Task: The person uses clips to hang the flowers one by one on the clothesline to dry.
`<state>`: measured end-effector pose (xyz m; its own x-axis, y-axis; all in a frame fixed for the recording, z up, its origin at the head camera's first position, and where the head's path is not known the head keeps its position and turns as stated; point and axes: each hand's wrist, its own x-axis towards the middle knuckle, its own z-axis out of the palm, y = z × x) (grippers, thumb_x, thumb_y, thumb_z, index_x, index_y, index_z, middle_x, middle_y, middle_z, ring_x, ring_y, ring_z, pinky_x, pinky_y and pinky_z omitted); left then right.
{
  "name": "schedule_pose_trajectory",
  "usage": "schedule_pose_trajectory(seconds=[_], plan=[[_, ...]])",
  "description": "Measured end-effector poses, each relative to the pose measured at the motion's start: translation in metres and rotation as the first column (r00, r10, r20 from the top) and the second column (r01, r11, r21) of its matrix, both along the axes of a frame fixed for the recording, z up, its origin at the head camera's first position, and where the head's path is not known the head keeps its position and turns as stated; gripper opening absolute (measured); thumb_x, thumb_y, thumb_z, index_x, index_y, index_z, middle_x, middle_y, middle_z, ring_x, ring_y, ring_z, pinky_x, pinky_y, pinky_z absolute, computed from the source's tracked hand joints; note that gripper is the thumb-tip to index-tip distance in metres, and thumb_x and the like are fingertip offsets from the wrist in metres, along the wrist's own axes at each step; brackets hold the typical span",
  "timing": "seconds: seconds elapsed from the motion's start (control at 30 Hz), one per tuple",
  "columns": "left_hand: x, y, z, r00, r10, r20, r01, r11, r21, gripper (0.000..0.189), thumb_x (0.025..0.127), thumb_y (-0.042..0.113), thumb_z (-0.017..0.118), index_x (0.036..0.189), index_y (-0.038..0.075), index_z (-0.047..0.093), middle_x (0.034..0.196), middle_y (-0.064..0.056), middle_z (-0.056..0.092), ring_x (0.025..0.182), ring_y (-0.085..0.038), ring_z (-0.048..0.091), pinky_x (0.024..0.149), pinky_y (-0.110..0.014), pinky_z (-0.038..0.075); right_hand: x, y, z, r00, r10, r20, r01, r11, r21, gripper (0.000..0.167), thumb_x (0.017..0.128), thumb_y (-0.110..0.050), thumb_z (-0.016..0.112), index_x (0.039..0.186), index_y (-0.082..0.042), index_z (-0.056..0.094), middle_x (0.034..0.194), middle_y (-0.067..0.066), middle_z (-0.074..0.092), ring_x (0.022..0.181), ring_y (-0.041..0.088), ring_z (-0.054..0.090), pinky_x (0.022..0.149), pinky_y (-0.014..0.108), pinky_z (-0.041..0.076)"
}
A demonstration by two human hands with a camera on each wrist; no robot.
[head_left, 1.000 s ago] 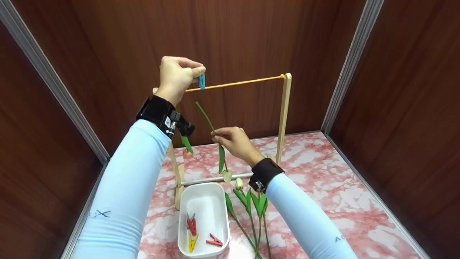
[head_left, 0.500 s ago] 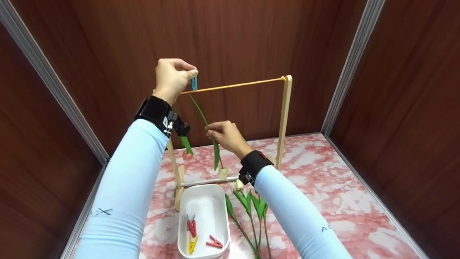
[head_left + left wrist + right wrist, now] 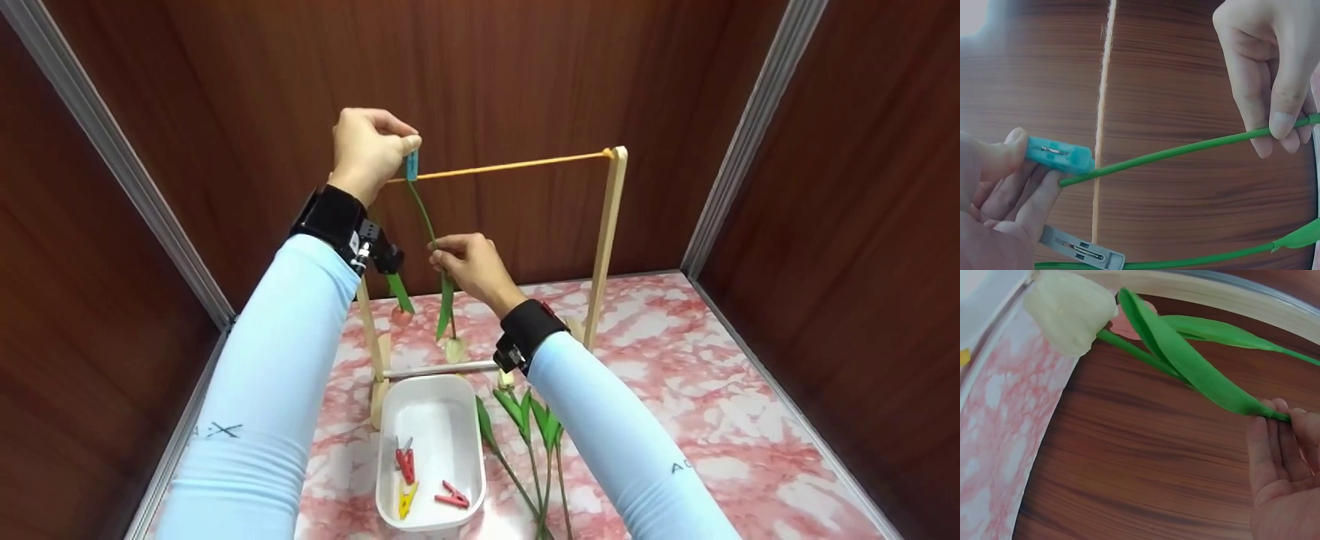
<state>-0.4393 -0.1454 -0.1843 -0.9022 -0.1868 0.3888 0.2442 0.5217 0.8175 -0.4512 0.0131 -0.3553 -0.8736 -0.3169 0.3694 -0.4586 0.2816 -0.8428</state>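
Observation:
My left hand [image 3: 367,154] pinches a blue clothespin [image 3: 1058,154] at the orange string [image 3: 517,163] of a wooden frame. Lower down, my right hand [image 3: 478,268] pinches the stem [image 3: 1185,148] of a white artificial tulip [image 3: 1069,315], whose bloom hangs downward. That stem's upper end crosses the string right by the clothespin's tip and meets a left finger; whether the clothespin grips it cannot be told. Beside it, a grey clothespin [image 3: 1086,249] clips another green stem to the string. A pink tulip [image 3: 402,316] hangs there, bloom down.
A white tub [image 3: 380,457] in front of the frame holds red clothespins [image 3: 453,495] and a yellow clothespin [image 3: 407,501]. Several tulips [image 3: 551,427] lie on the pink marbled table to its right. The frame's right post [image 3: 606,247] stands beyond my right hand.
My right hand has moved up and left with the white tulip, bringing its stem end from below the string up to the blue clothespin. My left hand has shifted slightly, still holding the clothespin.

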Motion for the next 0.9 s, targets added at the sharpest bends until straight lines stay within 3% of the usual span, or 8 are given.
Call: schedule_pose_trajectory(seconds=[0.2,0.27,0.4,0.5,0.57,0.7,0.8,0.9], plan=[[0.003,0.004,0.002,0.998,0.042,0.048,-0.04,0.998,-0.048,0.006,0.094,0.016,0.081,0.095,0.011,0.084,0.105,-0.003,0.073,0.101,-0.016,0.06,0.085,-0.029,0.055,0.003,0.001,0.0,1.0,0.001,0.016,0.0,1.0,-0.024,0.02,0.105,-0.004,0.064,0.12,0.002,0.076,0.099,0.012,0.078,0.096,0.03,0.076,0.073,0.027,0.059],[0.004,0.006,0.003,0.996,0.051,0.073,-0.047,0.997,-0.059,0.006,0.094,0.017,0.081,0.096,0.013,0.084,0.105,-0.002,0.073,0.102,-0.016,0.061,0.094,-0.035,0.053,0.003,0.002,-0.001,1.0,0.008,0.018,-0.008,0.999,-0.035,0.02,0.105,-0.003,0.063,0.12,0.003,0.076,0.1,0.016,0.078,0.098,0.033,0.076,0.074,0.027,0.059],[0.007,0.01,0.003,0.988,0.069,0.135,-0.058,0.995,-0.081,0.003,0.094,0.022,0.082,0.093,0.019,0.084,0.105,0.002,0.073,0.107,-0.015,0.062,0.119,-0.061,0.022,0.004,0.003,-0.003,1.0,0.018,0.018,-0.017,0.998,-0.057,0.02,0.106,-0.002,0.063,0.12,0.004,0.075,0.102,0.021,0.077,0.098,0.034,0.075,0.075,0.027,0.06],[0.009,0.012,0.004,0.983,0.069,0.173,-0.049,0.992,-0.112,0.004,0.093,0.026,0.082,0.095,0.023,0.083,0.105,0.004,0.073,0.114,-0.014,0.061,0.116,-0.073,0.007,0.006,0.003,-0.004,1.0,0.013,0.019,-0.012,0.997,-0.078,0.019,0.105,-0.002,0.063,0.119,0.004,0.076,0.101,0.02,0.077,0.097,0.034,0.075,0.075,0.028,0.06],[0.01,0.012,0.005,0.981,0.065,0.181,-0.041,0.99,-0.134,0.009,0.093,0.028,0.082,0.1,0.023,0.084,0.108,0.004,0.073,0.117,-0.013,0.06,0.116,-0.074,0.009,0.007,0.003,-0.004,1.0,0.011,0.02,-0.01,0.996,-0.084,0.019,0.105,-0.002,0.063,0.118,0.004,0.076,0.1,0.019,0.077,0.097,0.034,0.075,0.076,0.028,0.061],[0.012,0.011,0.008,0.98,0.051,0.192,-0.019,0.986,-0.167,0.021,0.096,0.026,0.08,0.114,0.015,0.082,0.118,0.0,0.073,0.116,-0.015,0.062,0.118,-0.055,0.032,0.008,0.003,-0.003,1.0,0.023,0.019,-0.021,0.997,-0.072,0.019,0.106,-0.003,0.063,0.119,0.004,0.075,0.102,0.021,0.076,0.095,0.031,0.075,0.077,0.028,0.06],[0.013,0.011,0.01,0.983,0.034,0.182,0.005,0.978,-0.207,0.026,0.098,0.024,0.077,0.12,0.011,0.08,0.124,-0.003,0.072,0.116,-0.016,0.063,0.101,-0.032,0.05,0.01,0.003,-0.002,1.0,0.02,0.018,-0.019,0.998,-0.065,0.019,0.106,-0.003,0.063,0.119,0.004,0.075,0.104,0.023,0.076,0.094,0.027,0.075,0.078,0.029,0.061],[0.013,0.012,0.012,0.983,0.027,0.181,0.017,0.971,-0.236,0.026,0.1,0.022,0.075,0.122,0.011,0.079,0.125,-0.004,0.073,0.117,-0.016,0.063,0.094,-0.025,0.052,0.011,0.002,-0.001,1.0,0.012,0.013,-0.012,0.998,-0.062,0.019,0.106,-0.003,0.063,0.119,0.003,0.075,0.104,0.022,0.076,0.093,0.023,0.075,0.08,0.03,0.061]])
